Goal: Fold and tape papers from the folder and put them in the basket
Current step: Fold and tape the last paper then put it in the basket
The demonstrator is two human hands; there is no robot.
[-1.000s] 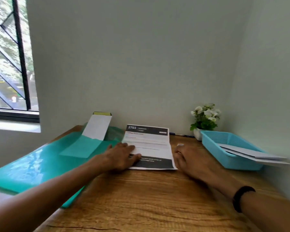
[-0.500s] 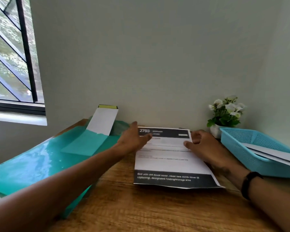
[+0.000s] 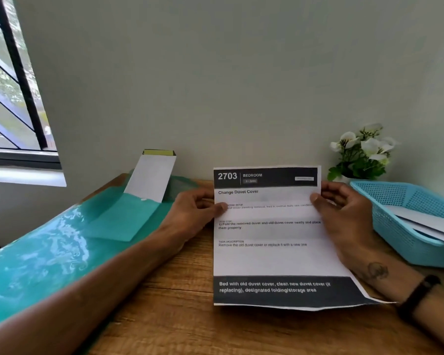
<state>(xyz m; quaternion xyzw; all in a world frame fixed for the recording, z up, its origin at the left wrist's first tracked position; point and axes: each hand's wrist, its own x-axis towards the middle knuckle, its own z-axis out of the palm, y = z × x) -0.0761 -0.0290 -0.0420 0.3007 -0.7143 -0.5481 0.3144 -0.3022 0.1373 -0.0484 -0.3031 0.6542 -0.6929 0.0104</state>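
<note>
Now the paper (image 3: 269, 237) is sitting in the middle of the frame with its long axis running from the bottom of the frame up toward the wall, its lower dark band lying on the counter (image 3: 174, 316) and its upper end lifting off it. Both grips are clamping it near that upper end: the left hand (image 3: 192, 213) is pinching the left edge with the thumb on the printed face, and the right hand (image 3: 344, 211) is pinching the right edge at about the same height. So the free length is hanging below the grips, toward the bottom of the frame, which I judge is the way the fold has to travel. The basket (image 3: 405, 226), already holding folded sheets, is lying just beside the right hand at the right edge of the frame; the green folder (image 3: 49, 252) is stretching away at left.
</note>
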